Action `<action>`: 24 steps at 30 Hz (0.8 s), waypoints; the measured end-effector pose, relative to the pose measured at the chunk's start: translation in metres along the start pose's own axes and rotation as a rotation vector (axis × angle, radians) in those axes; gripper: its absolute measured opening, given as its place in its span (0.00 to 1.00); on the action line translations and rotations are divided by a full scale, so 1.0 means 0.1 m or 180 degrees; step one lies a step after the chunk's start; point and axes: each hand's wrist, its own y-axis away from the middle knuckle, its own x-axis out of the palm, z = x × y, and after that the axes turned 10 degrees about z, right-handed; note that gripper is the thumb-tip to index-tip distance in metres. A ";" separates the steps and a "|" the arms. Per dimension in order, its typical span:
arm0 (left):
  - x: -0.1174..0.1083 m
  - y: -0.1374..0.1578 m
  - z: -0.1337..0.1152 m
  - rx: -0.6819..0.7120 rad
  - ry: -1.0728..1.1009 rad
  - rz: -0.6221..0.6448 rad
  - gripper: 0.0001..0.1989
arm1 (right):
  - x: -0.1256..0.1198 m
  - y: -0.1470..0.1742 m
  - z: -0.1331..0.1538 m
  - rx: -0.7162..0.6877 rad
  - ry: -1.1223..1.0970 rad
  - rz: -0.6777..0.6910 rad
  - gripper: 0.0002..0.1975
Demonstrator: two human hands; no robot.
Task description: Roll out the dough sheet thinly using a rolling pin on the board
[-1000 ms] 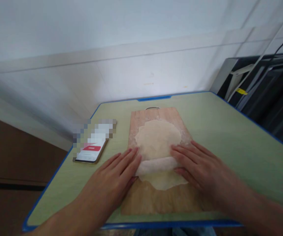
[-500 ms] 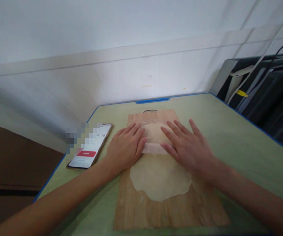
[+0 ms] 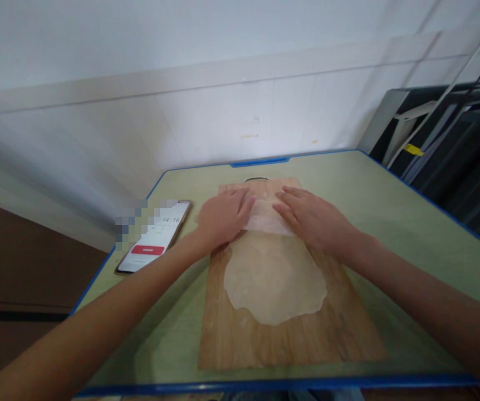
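A sheet of rolled-out dough with an uneven edge lies on a wooden cutting board. Across its far part runs a pale rolling pin, slightly blurred, its ends mostly covered by my hands. My left hand rests palm down over the pin's left side, fingers reaching forward and not gripping round it. On the right side my right hand lies over the pin the same way, its fingers stretched toward the board's far end. Between the hands the middle of the pin touches the dough.
A phone showing a timer lies left of the board, near my left forearm. The board sits on a green table with a blue edge. Behind is a white wall; dark flat panels stand at the right.
Both hands have moved forward with the rolling pin, toward the board's far end. More of the near dough shows. The view has tilted slightly, bringing the table's near edge into sight.
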 end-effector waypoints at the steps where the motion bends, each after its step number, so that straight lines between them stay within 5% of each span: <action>1: 0.01 0.16 -0.02 0.0093 -0.0043 0.0040 0.22 | 0.02 0.11 0.08 -0.0110 0.0063 -0.0072 0.24; 6: 0.11 0.91 -0.01 0.0582 -0.0419 0.0100 0.26 | 0.15 0.63 0.43 -0.0431 0.0240 -0.0716 0.27; 9: 0.16 1.03 -0.01 0.0578 -0.0507 0.0189 0.28 | 0.19 0.74 0.48 -0.0553 0.0212 -0.0866 0.30; 20: 0.11 -0.25 -0.08 0.0173 -0.0350 -0.0017 0.26 | 0.06 -0.08 -0.06 0.0103 0.0459 -0.0218 0.29; 24: 0.08 -0.68 -0.10 0.0104 -0.0383 0.0197 0.24 | 0.08 -0.33 -0.31 0.0034 -0.0080 0.0336 0.28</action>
